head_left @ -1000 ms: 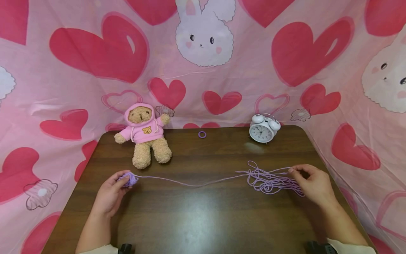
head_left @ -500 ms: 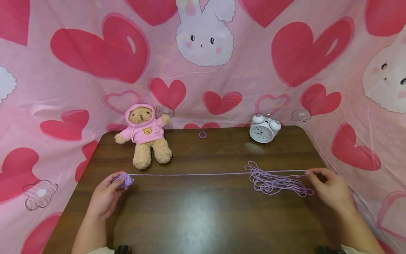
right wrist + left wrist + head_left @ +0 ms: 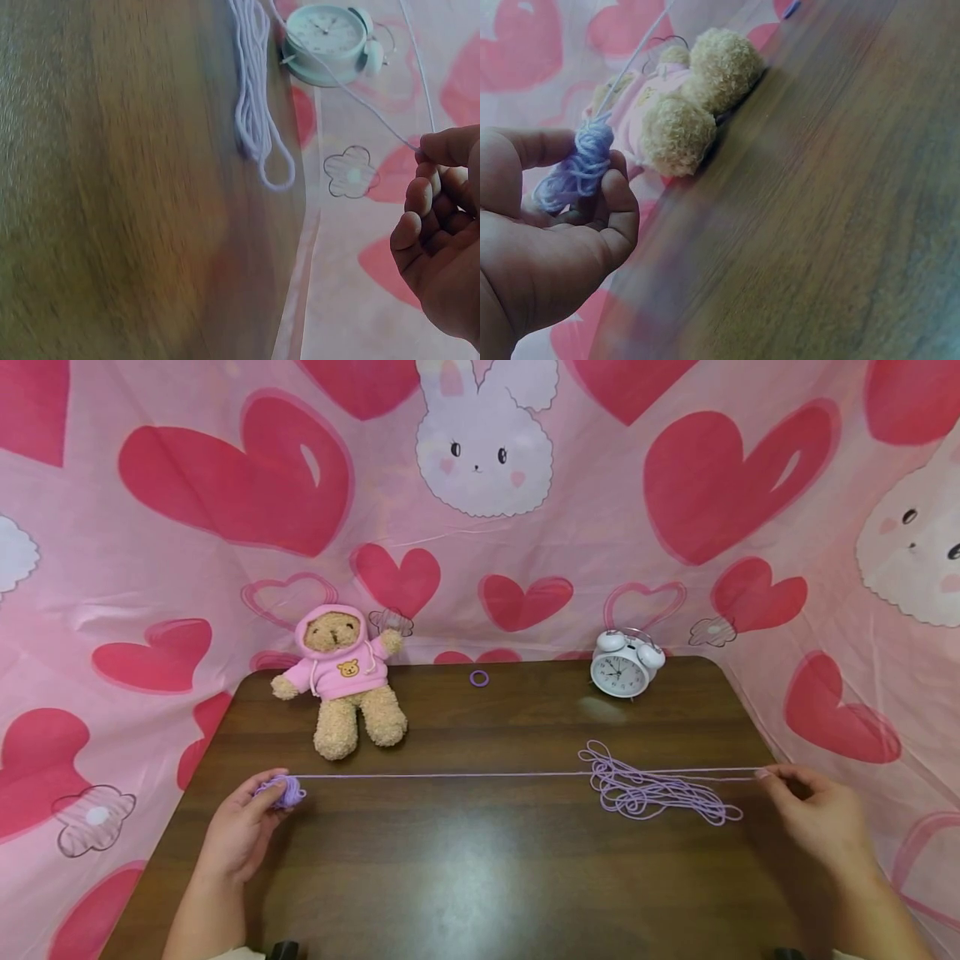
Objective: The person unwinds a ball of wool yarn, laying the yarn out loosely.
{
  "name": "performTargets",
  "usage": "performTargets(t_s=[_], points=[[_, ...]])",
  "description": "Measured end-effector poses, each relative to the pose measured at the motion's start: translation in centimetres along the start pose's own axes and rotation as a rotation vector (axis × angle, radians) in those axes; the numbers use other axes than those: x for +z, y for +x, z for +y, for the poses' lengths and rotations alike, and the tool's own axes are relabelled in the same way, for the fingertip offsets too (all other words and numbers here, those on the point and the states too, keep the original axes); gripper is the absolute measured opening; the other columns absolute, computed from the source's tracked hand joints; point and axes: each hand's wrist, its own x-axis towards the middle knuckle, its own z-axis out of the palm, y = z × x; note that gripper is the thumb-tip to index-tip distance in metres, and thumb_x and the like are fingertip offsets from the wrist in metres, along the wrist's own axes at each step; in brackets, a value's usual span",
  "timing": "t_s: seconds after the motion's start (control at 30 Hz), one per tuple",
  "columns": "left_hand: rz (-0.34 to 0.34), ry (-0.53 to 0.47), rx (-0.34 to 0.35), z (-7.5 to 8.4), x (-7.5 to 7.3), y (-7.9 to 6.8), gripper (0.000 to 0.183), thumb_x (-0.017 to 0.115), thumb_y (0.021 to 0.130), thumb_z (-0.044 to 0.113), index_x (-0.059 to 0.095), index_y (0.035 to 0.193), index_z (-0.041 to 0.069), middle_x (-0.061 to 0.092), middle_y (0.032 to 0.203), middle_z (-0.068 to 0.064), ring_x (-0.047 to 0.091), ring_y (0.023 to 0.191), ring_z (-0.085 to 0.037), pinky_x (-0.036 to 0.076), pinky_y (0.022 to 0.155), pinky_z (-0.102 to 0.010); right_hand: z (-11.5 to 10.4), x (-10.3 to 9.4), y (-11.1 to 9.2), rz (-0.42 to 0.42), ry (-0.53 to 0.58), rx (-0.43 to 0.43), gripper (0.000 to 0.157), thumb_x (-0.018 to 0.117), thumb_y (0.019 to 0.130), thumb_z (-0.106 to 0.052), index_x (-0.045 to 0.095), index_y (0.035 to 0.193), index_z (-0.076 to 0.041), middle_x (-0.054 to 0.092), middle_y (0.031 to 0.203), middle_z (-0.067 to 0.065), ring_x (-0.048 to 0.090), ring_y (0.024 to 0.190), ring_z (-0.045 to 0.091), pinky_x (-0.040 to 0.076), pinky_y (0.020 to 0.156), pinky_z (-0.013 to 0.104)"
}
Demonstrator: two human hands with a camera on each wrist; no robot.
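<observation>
My left hand (image 3: 243, 827) holds a small wound bundle of lilac yarn (image 3: 581, 161) between thumb and fingers at the table's left side. From it a single strand (image 3: 442, 775) runs straight and taut across the table. At the far right my right hand (image 3: 817, 810) pinches the yarn between thumb and fingertip, two strands leading to its fingertips. A loose, looped heap of the same yarn (image 3: 652, 793) lies on the table, left of the right hand; in the right wrist view its loops end in a rounded bend.
A teddy bear (image 3: 345, 672) in a pink hoodie sits at the back left of the brown table (image 3: 480, 877). A purple ring (image 3: 478, 678) lies at the back middle. Toward the back right stands a white alarm clock (image 3: 621, 672). Pink heart-printed cloth (image 3: 592, 552) hangs around.
My right hand has moved right, drawing yarn out, and the sagging strand is now taut. The left hand has shifted slightly left with its bundle. The heap stays nearly in place.
</observation>
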Motion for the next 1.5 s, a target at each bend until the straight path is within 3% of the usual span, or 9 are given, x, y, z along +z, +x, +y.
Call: performTargets(t_s=[0.2, 0.3, 0.43, 0.57, 0.7, 0.83, 0.97, 1.2, 1.5], points=[[0.002, -0.007, 0.001, 0.0, -0.4, -0.2, 0.016, 0.056, 0.108, 0.011, 0.069, 0.116, 0.013, 0.065, 0.106, 0.005, 0.063, 0.097, -0.008, 0.054, 0.083, -0.023, 1.0, -0.2, 0.0, 0.014, -0.035, -0.004, 0.027, 0.072, 0.096, -0.026, 0.077, 0.101, 0.000, 0.041, 0.076, -0.056, 0.040, 0.071, -0.026, 0.034, 0.059, 0.011], [0.002, -0.012, 0.000, 0.0, -0.7, -0.4, 0.016, 0.055, 0.108, 0.011, 0.069, 0.117, 0.013, 0.065, 0.106, 0.005, 0.063, 0.097, -0.008, 0.054, 0.083, -0.023, 1.4, -0.2, 0.0, 0.004, -0.052, -0.004, 0.026, 0.072, 0.095, -0.026, 0.077, 0.099, -0.001, 0.048, 0.075, -0.050, 0.041, 0.069, -0.025, 0.035, 0.058, 0.012], [0.004, -0.015, -0.004, -0.1, -1.0, -0.4, 0.017, 0.055, 0.108, 0.011, 0.069, 0.116, 0.015, 0.064, 0.107, 0.006, 0.062, 0.099, -0.007, 0.054, 0.084, -0.023, 2.0, -0.2, 0.0, -0.052, -0.099, -0.003, 0.026, 0.072, 0.096, -0.029, 0.078, 0.097, -0.004, 0.074, 0.079, -0.011, 0.039, 0.069, -0.024, 0.038, 0.058, 0.020], [0.005, -0.026, -0.005, -0.1, -1.1, -0.4, 0.018, 0.054, 0.108, 0.010, 0.070, 0.115, 0.016, 0.064, 0.107, 0.006, 0.062, 0.098, -0.007, 0.053, 0.083, -0.023, 2.7, 0.2, 0.1, -0.145, -0.142, -0.002, 0.029, 0.072, 0.097, -0.032, 0.078, 0.099, -0.004, 0.076, 0.091, 0.018, 0.050, 0.074, -0.013, 0.040, 0.060, 0.023], [0.008, -0.028, -0.008, -0.1, -0.9, -0.4, 0.019, 0.054, 0.108, 0.009, 0.071, 0.113, 0.017, 0.065, 0.106, 0.006, 0.063, 0.097, -0.007, 0.053, 0.082, -0.023, 3.3, 0.7, 0.1, -0.214, -0.166, -0.015, 0.032, 0.071, 0.097, -0.032, 0.077, 0.100, -0.001, 0.076, 0.092, 0.019, 0.067, 0.080, 0.024, 0.042, 0.061, 0.027], [0.011, -0.028, -0.010, 0.0, -0.7, -0.4, 0.017, 0.055, 0.108, 0.010, 0.070, 0.115, 0.014, 0.065, 0.105, 0.005, 0.063, 0.096, -0.007, 0.053, 0.082, -0.023, 3.6, 1.0, 0.3, -0.265, -0.185, -0.029, 0.034, 0.069, 0.099, -0.031, 0.076, 0.103, 0.002, 0.075, 0.097, 0.023, 0.067, 0.094, 0.047, 0.046, 0.067, 0.038], [0.019, -0.021, -0.017, 0.0, -0.6, -0.5, 0.016, 0.056, 0.107, 0.011, 0.069, 0.117, 0.012, 0.065, 0.105, 0.005, 0.063, 0.095, -0.007, 0.054, 0.082, -0.022, 4.1, 1.2, 0.5, -0.329, -0.205, -0.030, 0.033, 0.067, 0.100, -0.031, 0.076, 0.105, 0.001, 0.074, 0.101, 0.024, 0.067, 0.096, 0.048, 0.048, 0.072, 0.047], [0.014, -0.006, -0.021, 0.1, -0.4, -0.4, 0.016, 0.057, 0.107, 0.013, 0.069, 0.118, 0.013, 0.064, 0.107, 0.006, 0.062, 0.098, -0.007, 0.054, 0.083, -0.023, 4.7, 1.5, 0.5, -0.402, -0.228, -0.044, 0.028, 0.067, 0.100, -0.027, 0.076, 0.104, -0.001, 0.074, 0.099, 0.023, 0.068, 0.091, 0.041, 0.050, 0.073, 0.047], [0.012, -0.002, -0.024, 0.0, -0.4, -0.3, 0.016, 0.056, 0.108, 0.012, 0.068, 0.119, 0.013, 0.063, 0.108, 0.006, 0.062, 0.099, -0.008, 0.053, 0.083, -0.023, 5.3, 1.2, 0.4, -0.416, -0.230, -0.064, 0.023, 0.067, 0.099, -0.018, 0.076, 0.106, 0.001, 0.074, 0.101, 0.024, 0.067, 0.094, 0.045, 0.049, 0.075, 0.048]])
